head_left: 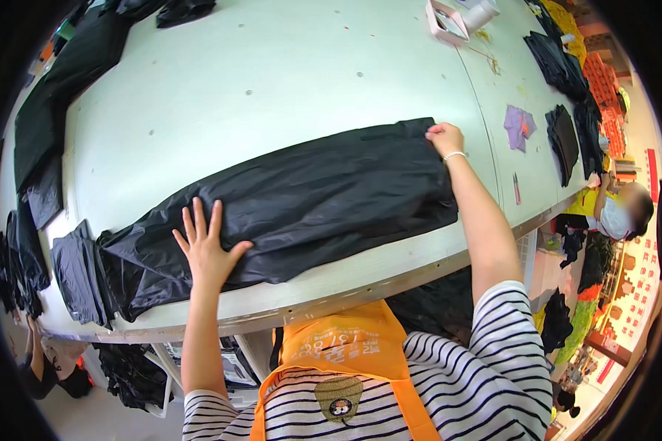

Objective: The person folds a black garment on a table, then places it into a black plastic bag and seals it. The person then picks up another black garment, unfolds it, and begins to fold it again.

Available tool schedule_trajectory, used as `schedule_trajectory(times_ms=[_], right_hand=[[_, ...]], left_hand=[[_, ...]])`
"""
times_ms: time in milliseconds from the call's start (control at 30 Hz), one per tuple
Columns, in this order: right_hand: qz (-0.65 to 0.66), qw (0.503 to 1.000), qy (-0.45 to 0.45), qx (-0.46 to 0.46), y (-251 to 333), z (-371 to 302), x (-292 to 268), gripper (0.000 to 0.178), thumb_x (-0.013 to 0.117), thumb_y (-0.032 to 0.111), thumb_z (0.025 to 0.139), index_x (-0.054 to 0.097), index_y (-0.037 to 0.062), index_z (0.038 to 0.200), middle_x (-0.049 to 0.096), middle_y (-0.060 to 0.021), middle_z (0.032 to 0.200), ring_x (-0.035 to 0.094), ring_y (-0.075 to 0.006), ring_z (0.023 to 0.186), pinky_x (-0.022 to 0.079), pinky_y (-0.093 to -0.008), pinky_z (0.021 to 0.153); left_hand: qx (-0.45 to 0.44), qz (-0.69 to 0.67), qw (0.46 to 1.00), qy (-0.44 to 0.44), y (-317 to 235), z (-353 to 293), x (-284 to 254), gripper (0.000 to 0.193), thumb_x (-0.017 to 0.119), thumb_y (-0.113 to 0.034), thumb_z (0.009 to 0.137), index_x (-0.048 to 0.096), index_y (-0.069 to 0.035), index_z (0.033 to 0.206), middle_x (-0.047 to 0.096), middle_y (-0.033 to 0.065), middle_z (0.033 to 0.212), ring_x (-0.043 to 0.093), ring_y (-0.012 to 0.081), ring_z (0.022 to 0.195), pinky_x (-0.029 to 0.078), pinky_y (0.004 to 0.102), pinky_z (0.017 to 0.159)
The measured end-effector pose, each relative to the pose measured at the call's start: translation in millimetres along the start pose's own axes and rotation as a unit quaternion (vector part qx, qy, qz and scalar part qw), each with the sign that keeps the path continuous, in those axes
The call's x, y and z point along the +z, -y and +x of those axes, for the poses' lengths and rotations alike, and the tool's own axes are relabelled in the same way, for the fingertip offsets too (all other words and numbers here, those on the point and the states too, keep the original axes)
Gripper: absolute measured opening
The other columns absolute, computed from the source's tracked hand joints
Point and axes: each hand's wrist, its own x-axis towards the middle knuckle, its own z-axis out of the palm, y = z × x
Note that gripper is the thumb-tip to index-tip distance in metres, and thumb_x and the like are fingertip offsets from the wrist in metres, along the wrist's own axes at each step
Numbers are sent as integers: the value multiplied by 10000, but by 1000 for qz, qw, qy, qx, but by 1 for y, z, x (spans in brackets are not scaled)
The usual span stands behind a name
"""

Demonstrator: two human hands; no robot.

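A pair of black trousers [331, 191], smooth and slightly shiny, lies lengthwise along the near edge of the white table. My left hand [207, 250] rests flat on its left part with the fingers spread. At the far right corner, my right hand [446, 138] pinches the cloth between thumb and fingers. Wrinkles run along the fabric, and its left end bunches up beside a folded black garment pile [81, 275].
More black garments [66, 88] line the table's left side, others [563, 143] the right. A pink tray [447, 23], a purple cloth [520, 128] and a small pointed tool [516, 189] lie on the white table [287, 81]. A co-worker [618, 209] is at the right; another person's arm shows lower left.
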Motion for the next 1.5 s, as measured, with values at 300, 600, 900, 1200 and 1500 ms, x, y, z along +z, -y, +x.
schedule_trajectory(times_ms=[300,600,900,1200,1500], right_hand=[[515,827,218,53,-13,-86,-95,622,471,487,949,420,18,1355,566,-106,1217,517,-169,1123,402,-299,924],[-29,969,-92,-229,-56,-126,-43,329,654,319,862,557,125,1109,633,-118,660,602,-348,560,455,-396,494],[-114,934,-95,-325,13,-138,-69,547,605,400,870,468,206,1364,372,-183,1424,340,-445,1285,292,-568,1032],[42,977,-124,-170,-40,-127,-3,643,559,421,896,350,118,1423,319,-295,1424,271,-471,1323,235,-553,1070],[382,840,325,209,-10,-107,-91,567,720,292,794,550,-114,1151,639,-169,1102,640,-219,943,519,-332,809]], left_hand=[[36,31,999,-14,19,15,51,1033,681,-636,619,301,-186,1468,124,148,1557,137,397,1411,144,634,1071],[62,48,997,9,24,20,53,1067,658,-672,615,288,-151,1470,108,161,1556,100,386,1423,133,628,1082],[127,-32,991,-26,-21,31,0,858,445,-736,787,465,-107,1372,260,151,1515,173,383,1409,108,592,1094],[201,-42,979,-5,-204,64,55,828,584,-651,752,371,-232,1433,190,134,1541,158,372,1409,127,627,1076],[193,-68,978,-45,-214,65,75,843,570,-705,726,378,-271,1423,232,115,1524,215,352,1388,163,618,1072]])
